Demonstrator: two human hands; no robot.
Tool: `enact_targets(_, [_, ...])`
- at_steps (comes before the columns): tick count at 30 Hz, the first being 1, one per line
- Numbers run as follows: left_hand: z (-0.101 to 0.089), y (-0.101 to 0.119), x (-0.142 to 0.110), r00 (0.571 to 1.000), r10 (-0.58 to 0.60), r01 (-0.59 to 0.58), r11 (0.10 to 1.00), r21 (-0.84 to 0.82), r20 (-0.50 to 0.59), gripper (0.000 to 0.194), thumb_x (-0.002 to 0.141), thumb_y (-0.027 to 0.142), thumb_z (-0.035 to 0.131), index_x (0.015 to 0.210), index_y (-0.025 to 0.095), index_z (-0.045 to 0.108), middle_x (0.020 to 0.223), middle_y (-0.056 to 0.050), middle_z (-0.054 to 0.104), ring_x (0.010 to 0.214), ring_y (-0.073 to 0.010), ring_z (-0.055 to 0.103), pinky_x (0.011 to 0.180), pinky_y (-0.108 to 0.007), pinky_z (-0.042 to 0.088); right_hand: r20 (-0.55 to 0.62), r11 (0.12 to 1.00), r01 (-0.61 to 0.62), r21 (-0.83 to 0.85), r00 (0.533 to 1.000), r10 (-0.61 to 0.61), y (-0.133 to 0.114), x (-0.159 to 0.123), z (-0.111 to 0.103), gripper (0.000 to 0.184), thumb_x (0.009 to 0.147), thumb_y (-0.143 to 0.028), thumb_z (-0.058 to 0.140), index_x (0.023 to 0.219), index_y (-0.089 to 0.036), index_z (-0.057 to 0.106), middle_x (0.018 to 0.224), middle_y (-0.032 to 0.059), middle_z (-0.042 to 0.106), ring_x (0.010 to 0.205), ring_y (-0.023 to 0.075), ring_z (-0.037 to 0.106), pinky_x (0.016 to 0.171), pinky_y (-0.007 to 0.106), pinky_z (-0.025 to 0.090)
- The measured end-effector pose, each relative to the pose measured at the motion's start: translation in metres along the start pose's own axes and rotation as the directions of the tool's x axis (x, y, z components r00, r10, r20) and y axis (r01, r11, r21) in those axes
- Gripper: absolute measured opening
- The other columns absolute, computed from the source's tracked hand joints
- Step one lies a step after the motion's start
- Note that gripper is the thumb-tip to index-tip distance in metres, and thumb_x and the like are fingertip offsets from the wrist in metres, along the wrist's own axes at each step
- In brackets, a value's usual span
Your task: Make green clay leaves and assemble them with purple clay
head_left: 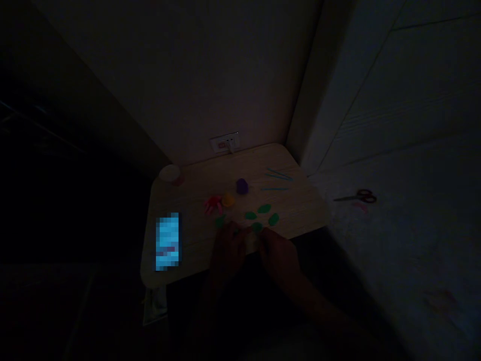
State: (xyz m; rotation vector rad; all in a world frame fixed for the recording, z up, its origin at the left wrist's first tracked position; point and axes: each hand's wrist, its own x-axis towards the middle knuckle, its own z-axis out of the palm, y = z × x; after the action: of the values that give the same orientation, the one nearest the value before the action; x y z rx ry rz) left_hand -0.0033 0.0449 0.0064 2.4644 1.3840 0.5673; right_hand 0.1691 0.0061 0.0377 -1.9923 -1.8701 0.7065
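On the surface (302, 213), near edge, I've a green pc (257, 226) b/w L hand (228, 249) & R hand (278, 251); too dark, can't tell if either grip's pinching or spread. Other green pcs (264, 208) just beyond, purple lump (242, 186) farther, lit phone (169, 241) left.

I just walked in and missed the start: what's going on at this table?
A person's left hand and right hand are close together at the near edge of a pale, wood-look table, by a flat green oval piece; whether either grips it is too dark to tell. More flat green pieces lie just beyond. Further back are a pink-and-red piece, a round yellow piece, a dark purple lump and thin blue sticks.
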Motion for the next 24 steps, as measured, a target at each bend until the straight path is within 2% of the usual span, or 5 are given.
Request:
enact_targets(4, [0.0013, -0.0015, -0.0006, 1.000, 0.006, -0.006, 1.000, -0.009, -0.013, 0.043, 0.090, 0.011, 0.054, 0.127, 0.025, 0.072, 0.105, -0.009, 0.059, 0.100, -0.0266, 0.056, 0.090, -0.045, 0.050, 0.001, 1.000, 0.000, -0.019, 1.000, 0.000, -0.0025, -0.0013, 0.0019, 0.024, 0.098, -0.014, 0.050, 0.114, -0.020, 0.067, 0.101, 0.0091, 0.078, 0.087, 0.0208, 0.073, 0.070, 0.027, 0.041])
enact_targets(12, [0.0010, 0.0012, -0.0011, 1.000, -0.001, 0.001, 1.000, -0.012, -0.021, 0.041, 0.091, 0.011, 0.053, 0.125, 0.024, 0.072, 0.105, -0.009, 0.060, 0.101, -0.0267, 0.056, 0.091, -0.045, 0.051, -0.067, 1.000, -0.003, -0.027, 0.998, 0.001, 0.0052, -0.0069, 0.0081, 0.026, 0.098, -0.014, 0.046, 0.113, -0.018, 0.066, 0.101, 0.0107, 0.077, 0.089, 0.0217, 0.073, 0.070, 0.027, 0.043])
enact_targets(19, [0.0028, -0.0008, -0.0028, 0.999, 0.050, -0.051, 0.999, -0.014, -0.021, 0.041, 0.092, 0.011, 0.052, 0.126, 0.022, 0.071, 0.104, -0.009, 0.060, 0.099, -0.0254, 0.057, 0.090, -0.042, 0.051, -0.017, 0.997, -0.052, -0.059, 0.999, 0.051, 0.0019, -0.0043, 0.0062, 0.020, 0.099, -0.016, 0.048, 0.106, -0.020, 0.066, 0.093, 0.0086, 0.078, 0.080, 0.0206, 0.072, 0.065, 0.027, 0.038])
enact_targets(24, [0.0021, 0.0014, -0.0030, 0.999, 0.044, -0.044, 0.999, 0.001, -0.016, 0.040, 0.093, 0.011, 0.051, 0.126, 0.023, 0.069, 0.109, -0.009, 0.061, 0.106, -0.0267, 0.056, 0.096, -0.044, 0.049, -0.031, 0.998, -0.047, -0.031, 0.998, 0.046, 0.0019, -0.0054, 0.0010, 0.018, 0.098, -0.016, 0.049, 0.106, -0.019, 0.065, 0.093, 0.0087, 0.077, 0.081, 0.0213, 0.072, 0.066, 0.028, 0.038])
